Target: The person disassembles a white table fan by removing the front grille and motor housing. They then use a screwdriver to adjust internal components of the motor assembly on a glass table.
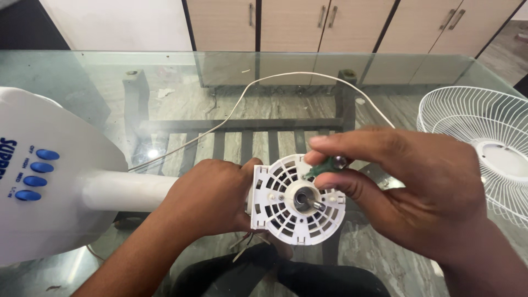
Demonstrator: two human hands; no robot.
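Both forearms are bare, no sleeves, rings or watch; dark trousers show below the glass.

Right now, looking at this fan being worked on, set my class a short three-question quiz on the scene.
1. True or false: the left hand grips the white motor housing.
2. What does the right hand pinch in its fingers?
A. small green part
B. red cap
C. blue button
3. Where does the white wire grille lie?

Key:
1. True.
2. A, the small green part, held by the housing's rim.
3. On the glass table, at the right.
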